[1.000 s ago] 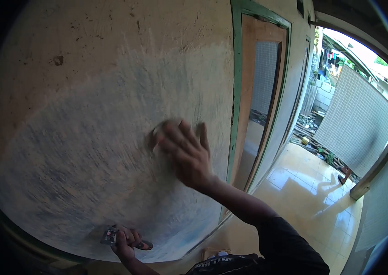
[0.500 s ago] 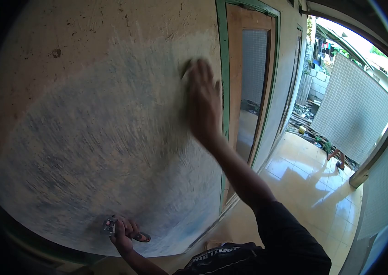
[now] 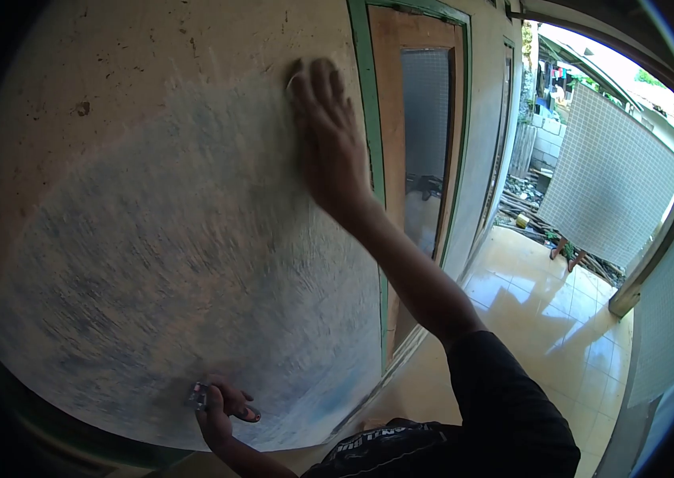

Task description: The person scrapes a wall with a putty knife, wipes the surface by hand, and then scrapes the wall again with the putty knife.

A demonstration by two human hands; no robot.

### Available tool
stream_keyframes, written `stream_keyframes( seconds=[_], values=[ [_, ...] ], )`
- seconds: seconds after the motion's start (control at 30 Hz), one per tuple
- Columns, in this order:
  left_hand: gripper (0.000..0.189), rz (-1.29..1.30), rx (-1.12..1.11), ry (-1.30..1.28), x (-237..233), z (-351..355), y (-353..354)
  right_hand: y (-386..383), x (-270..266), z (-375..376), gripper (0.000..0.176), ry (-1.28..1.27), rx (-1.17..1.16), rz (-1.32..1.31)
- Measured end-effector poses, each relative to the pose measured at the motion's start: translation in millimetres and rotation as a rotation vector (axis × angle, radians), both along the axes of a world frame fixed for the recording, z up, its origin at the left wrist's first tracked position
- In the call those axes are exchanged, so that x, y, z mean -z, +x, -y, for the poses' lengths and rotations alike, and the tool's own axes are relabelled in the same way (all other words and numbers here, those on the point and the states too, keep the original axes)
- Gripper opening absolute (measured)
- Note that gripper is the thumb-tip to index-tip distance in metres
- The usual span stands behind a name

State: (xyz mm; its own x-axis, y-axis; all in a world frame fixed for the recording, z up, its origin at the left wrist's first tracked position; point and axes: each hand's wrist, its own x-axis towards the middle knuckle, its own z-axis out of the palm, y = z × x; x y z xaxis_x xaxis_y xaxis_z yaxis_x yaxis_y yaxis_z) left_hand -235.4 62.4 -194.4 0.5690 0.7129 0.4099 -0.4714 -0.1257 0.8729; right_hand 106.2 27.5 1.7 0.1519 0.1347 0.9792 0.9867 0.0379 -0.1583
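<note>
My right hand (image 3: 325,131) lies with extended fingers against the upper part of the wall (image 3: 201,207), close to the green door frame. Under its fingertips is a thin sheet with a pale edge, like sandpaper (image 3: 292,82), mostly covered by the hand. Low on the wall, my left hand (image 3: 221,408) is closed around a scraper-like tool (image 3: 199,396). Its shiny end sticks out above the thumb, and a dark, orange-tipped handle shows beyond the fingers. The wall has a large whitish, streaky patch below bare, pitted beige paint.
A green door frame (image 3: 366,88) with a wooden door and glass pane borders the wall. Glossy tiles (image 3: 512,279) cover the porch floor. A gridded panel (image 3: 612,175) hangs outside, where a person's legs (image 3: 564,251) show below it. Rubble and sticks lie beyond.
My right hand has moved up and slightly left along the wall. My left hand stays low with the tool, turned a little. The legs below the panel have shifted left.
</note>
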Motion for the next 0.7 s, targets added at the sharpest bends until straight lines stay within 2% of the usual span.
stream_keyframes(
  seconds=[0.03, 0.07, 0.17, 0.2, 0.23, 0.27, 0.3, 0.33, 0.37, 0.4, 0.43, 0.47, 0.53, 0.57, 0.6, 0.63, 0.7],
  values=[
    [0.031, -0.113, -0.059, -0.031, -8.3, 15.8, 11.0, -6.0, 13.4, -3.1, 0.047, 0.006, -0.004, 0.041],
    [0.033, -0.225, -0.117, -0.059, -11.0, 26.7, 19.4, -20.2, 41.1, 7.9, 0.052, -0.090, -0.034, 0.067],
    [0.040, -0.317, 0.096, -0.060, 10.7, 25.6, 52.3, -40.1, 153.6, 43.2, 0.049, -0.416, -0.452, -0.004],
    [0.044, -0.389, 0.197, -0.109, 13.1, 31.9, 63.6, -39.4, 181.5, 63.7, 0.044, -0.516, -0.700, -0.135],
    [0.048, -0.441, 0.191, -0.033, 22.3, 35.7, 77.8, -44.0, 209.5, 82.1, 0.039, -0.493, -0.755, -0.345],
    [0.053, -0.491, 0.183, 0.040, 31.7, 42.1, 91.0, -51.1, 231.0, 97.2, 0.036, -0.419, -0.662, -0.511],
    [0.051, -0.484, 0.233, -0.010, 26.8, 53.1, 107.8, -55.9, 278.1, 102.9, 0.032, -0.402, -0.626, -0.864],
    [0.053, -0.476, 0.179, -0.047, 32.6, 64.3, 124.1, -57.3, 310.2, 111.4, 0.030, -0.438, -0.527, -0.900],
    [0.052, -0.539, 0.226, -0.013, 40.3, 68.7, 134.1, -61.4, 331.5, 119.5, 0.029, -0.473, -0.432, -0.928],
    [0.050, -0.595, 0.270, 0.027, 48.2, 68.4, 144.5, -74.6, 347.1, 126.7, 0.029, -0.437, -0.440, -0.965],
    [0.047, -0.627, 0.317, 0.210, 65.7, 63.0, 155.2, -80.0, 353.5, 129.9, 0.029, -0.399, -0.450, -0.994],
    [0.044, -0.656, 0.360, 0.395, 86.8, 58.6, 164.3, -90.2, 327.7, 142.0, 0.031, -0.495, -0.547, -1.154],
    [0.037, -0.654, 0.335, 0.400, 103.6, 58.2, 175.7, -99.6, 344.8, 138.1, 0.036, -0.319, -0.686, -1.401],
    [0.040, -0.664, 0.393, 0.349, 104.7, 56.5, 179.4, -96.6, 351.6, 138.1, 0.036, -0.314, -0.680, -1.400],
    [0.045, -0.674, 0.452, 0.297, 102.0, 57.3, 183.4, -92.8, 353.2, 140.6, 0.038, -0.264, -0.814, -1.498],
    [0.031, -0.633, 0.431, 0.039, 91.1, 68.6, 182.4, -90.1, 354.6, 142.9, 0.040, -0.210, -0.951, -1.594],
    [0.031, -0.604, 0.427, 0.048, 99.7, 65.9, 183.0, -89.3, 351.2, 147.4, 0.042, -0.218, -0.928, -1.562]
  ],
)
